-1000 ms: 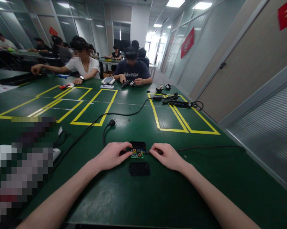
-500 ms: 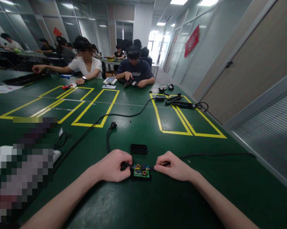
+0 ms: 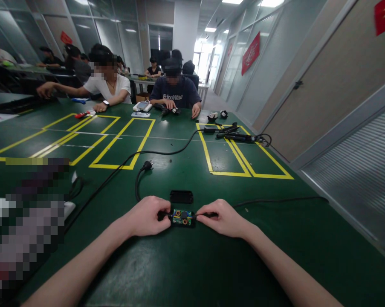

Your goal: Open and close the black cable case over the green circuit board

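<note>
A small green circuit board [image 3: 182,216] with copper coils sits in a black case half on the green table, right in front of me. My left hand [image 3: 147,216] is closed on the cable stub at the board's left end. My right hand [image 3: 222,218] pinches the black cable [image 3: 275,200] where it enters the board's right end. A second black case half [image 3: 181,196] lies just beyond the board. A black cord with a plug [image 3: 147,165] curls away from the left side.
Yellow tape rectangles [image 3: 122,143] mark the table. Black tools and cables [image 3: 240,136] lie at the far right. Two people [image 3: 176,91] sit across the table working with their hands. A blurred patch covers the near left. A wall and door run along the right.
The circuit board has come from the farther case half toward me and now sits in the nearer case half. Both hands moved with it and closed into pinches at its ends.
</note>
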Demonstrator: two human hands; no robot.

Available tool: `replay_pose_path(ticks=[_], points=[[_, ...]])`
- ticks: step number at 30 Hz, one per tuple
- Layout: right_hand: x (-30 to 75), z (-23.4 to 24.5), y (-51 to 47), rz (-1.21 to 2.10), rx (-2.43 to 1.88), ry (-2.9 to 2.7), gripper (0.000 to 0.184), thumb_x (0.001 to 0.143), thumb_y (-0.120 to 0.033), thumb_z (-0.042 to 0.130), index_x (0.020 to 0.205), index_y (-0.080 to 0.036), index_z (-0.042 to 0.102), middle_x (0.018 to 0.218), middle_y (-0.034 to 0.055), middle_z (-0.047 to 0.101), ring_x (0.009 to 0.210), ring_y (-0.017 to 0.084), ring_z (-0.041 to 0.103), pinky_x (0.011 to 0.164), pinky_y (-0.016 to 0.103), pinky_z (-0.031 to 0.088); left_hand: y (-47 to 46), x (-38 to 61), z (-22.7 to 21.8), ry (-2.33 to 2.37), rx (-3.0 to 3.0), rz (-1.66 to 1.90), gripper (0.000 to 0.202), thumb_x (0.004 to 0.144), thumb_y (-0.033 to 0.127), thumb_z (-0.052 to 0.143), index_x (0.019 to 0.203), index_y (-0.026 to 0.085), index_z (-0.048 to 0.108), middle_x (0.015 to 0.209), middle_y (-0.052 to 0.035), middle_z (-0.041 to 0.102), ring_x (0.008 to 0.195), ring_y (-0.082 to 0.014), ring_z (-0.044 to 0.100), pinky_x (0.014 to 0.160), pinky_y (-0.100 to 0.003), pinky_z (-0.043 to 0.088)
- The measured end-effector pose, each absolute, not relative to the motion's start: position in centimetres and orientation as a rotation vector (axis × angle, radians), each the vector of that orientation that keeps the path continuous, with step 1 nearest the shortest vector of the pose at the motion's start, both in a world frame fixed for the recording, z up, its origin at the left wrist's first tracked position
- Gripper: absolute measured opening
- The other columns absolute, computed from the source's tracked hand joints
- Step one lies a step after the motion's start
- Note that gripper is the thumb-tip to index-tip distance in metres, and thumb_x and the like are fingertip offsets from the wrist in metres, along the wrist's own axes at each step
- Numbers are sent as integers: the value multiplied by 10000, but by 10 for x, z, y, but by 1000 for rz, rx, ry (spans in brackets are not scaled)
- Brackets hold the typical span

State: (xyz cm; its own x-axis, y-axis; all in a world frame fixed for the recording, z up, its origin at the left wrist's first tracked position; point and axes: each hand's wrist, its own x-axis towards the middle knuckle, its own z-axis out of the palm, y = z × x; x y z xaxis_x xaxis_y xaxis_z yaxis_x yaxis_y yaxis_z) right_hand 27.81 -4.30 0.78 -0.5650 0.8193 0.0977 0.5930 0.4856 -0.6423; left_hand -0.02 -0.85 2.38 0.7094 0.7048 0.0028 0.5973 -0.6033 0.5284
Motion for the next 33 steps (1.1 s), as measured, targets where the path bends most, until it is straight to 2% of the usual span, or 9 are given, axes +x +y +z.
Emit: replay_pose_path(ticks=[7,16,22,26,30,33], points=[[281,-7,-40,590,-1120,-2304,234,991,-339,622,941,-196,801,801,44,781,626,149,675,607,254,467,-6,1,24,1049,2398,212,103,776,207,535,677,189,560,624,11,575,557,-138,511,560,-243,329],[280,-4,-39,672,-1148,-2320,204,982,-304,629,903,-194,781,758,28,759,620,151,673,611,260,471,-8,2,27,1060,2409,218,108,764,185,548,656,188,540,637,15,573,571,-138,514,571,-247,332],[276,-5,-40,595,-1081,-2282,156,990,-265,587,954,-195,723,867,46,733,730,156,668,672,261,498,-7,2,27,1066,2444,253,102,762,190,563,665,189,531,668,12,579,593,-141,527,574,-247,336],[276,-5,-41,616,-1060,-2272,123,973,-291,633,940,-196,703,851,36,698,710,152,636,632,256,479,-6,0,25,1058,2458,267,95,775,203,565,684,191,541,682,12,584,596,-143,532,576,-247,343],[278,-4,-41,634,-1021,-2287,150,987,-291,619,908,-193,700,869,51,701,731,157,644,661,268,498,-5,-1,23,1038,2502,311,51,775,209,571,730,191,557,732,8,606,617,-145,546,591,-247,354],[279,-4,-42,637,-1037,-2323,118,926,-309,715,951,-196,697,893,41,708,721,152,648,626,250,484,-6,-1,23,1028,2504,326,38,765,200,569,733,194,551,735,11,598,612,-141,541,586,-245,351]])
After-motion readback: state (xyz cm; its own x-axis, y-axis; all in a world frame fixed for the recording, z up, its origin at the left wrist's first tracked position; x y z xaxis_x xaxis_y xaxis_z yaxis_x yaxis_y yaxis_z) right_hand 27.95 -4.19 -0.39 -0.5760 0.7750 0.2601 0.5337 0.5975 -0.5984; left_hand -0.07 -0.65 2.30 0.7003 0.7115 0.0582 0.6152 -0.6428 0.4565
